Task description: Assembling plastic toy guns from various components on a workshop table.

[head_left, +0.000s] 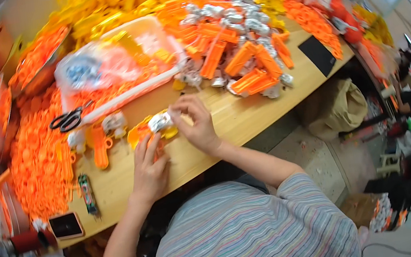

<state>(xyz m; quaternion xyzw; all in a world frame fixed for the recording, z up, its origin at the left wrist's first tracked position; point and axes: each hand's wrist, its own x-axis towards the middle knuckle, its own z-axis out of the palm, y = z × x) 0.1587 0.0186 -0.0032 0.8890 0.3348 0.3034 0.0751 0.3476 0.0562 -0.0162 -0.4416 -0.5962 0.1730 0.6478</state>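
Near the table's front edge sits a yellow plastic part (137,133) with a shiny silver piece (161,121) on it. My left hand (149,170) holds the yellow part from its near side, fingers closed. At the silver piece's right end, my right hand (196,124) pinches it between thumb and fingers; the exact grip is partly hidden. Just left of the work lie an orange toy-like plastic piece (99,147) and a silver-topped part (114,122).
Black-handled scissors (67,120) lie by a white tray (131,93). Around them are heaps of orange parts (35,159), yellow parts (118,3) and orange-and-silver pieces (241,64). A phone (66,226), screwdriver-like tool (88,194) and black pad (318,56) rest on the table.
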